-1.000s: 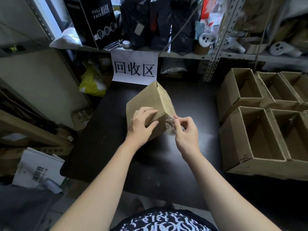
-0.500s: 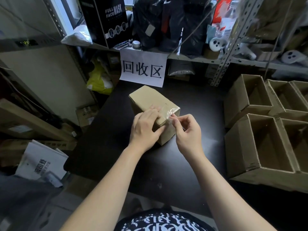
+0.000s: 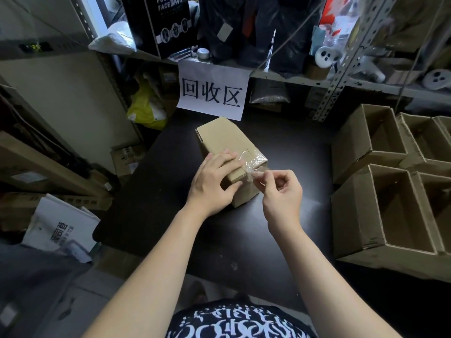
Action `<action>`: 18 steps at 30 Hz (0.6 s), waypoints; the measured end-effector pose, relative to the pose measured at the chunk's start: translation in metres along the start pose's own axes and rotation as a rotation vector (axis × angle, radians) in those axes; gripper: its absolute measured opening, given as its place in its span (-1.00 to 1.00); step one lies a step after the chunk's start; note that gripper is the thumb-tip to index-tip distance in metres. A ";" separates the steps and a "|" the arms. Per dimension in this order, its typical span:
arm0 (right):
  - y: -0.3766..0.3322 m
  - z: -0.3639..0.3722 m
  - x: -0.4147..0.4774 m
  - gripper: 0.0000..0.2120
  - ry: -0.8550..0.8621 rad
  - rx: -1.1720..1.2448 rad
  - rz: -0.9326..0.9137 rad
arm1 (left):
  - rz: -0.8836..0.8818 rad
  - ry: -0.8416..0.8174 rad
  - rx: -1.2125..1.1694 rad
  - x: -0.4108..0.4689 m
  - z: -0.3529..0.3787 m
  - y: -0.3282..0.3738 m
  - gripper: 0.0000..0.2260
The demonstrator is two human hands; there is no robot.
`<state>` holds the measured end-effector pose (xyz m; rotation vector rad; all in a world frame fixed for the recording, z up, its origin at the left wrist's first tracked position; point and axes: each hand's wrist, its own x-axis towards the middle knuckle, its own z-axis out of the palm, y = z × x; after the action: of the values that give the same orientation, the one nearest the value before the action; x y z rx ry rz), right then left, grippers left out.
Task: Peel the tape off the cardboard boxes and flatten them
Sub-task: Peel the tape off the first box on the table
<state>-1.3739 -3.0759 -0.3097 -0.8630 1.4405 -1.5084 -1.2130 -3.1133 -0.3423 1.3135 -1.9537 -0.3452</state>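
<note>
Cluttered metal shelving (image 3: 341, 81) and a paper sign (image 3: 212, 90) with three printed characters backed a dark tabletop (image 3: 280, 228), where a small closed cardboard box (image 3: 227, 140) lay with its long axis running away from the person. Her left hand (image 3: 212, 184) lay flat over the near end of the box, fingers spread and pressing down, gripping nothing. Just to that hand's right, the right hand (image 3: 283, 191) had thumb and forefinger pinched tight on the loose end of a strip of clear tape (image 3: 251, 164). From that pinch the tape ran up and away over the box's near right corner, where it was plainly stuck to the top face. The pull, I judged, would have to go along the box's length, away from the pinch, with the left hand bracing. Open empty cartons (image 3: 390, 211) stood well off to the right of the pinch.
</note>
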 end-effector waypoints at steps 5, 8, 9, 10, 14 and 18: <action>-0.003 0.005 -0.004 -0.88 0.084 0.029 -0.010 | 0.020 -0.010 -0.016 0.000 0.001 -0.005 -0.51; -0.005 0.007 -0.002 -0.89 0.142 0.036 -0.026 | 0.039 -0.006 -0.033 0.001 0.003 -0.006 -0.52; -0.006 0.008 0.000 -0.89 0.162 0.050 -0.031 | 0.044 0.000 -0.038 0.001 0.003 -0.007 -0.52; -0.006 0.010 0.002 -0.88 0.175 0.064 -0.035 | 0.047 0.005 -0.043 0.001 0.003 -0.008 -0.52; -0.014 0.012 0.007 -0.87 0.148 0.085 -0.069 | 0.049 0.007 -0.049 0.001 0.002 -0.009 -0.50; -0.016 0.004 0.020 -0.90 0.057 0.006 -0.111 | 0.021 -0.036 -0.071 0.000 0.001 -0.008 -0.43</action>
<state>-1.3806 -3.0964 -0.2952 -0.9165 1.4491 -1.6310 -1.2090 -3.1172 -0.3476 1.2480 -1.9656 -0.4267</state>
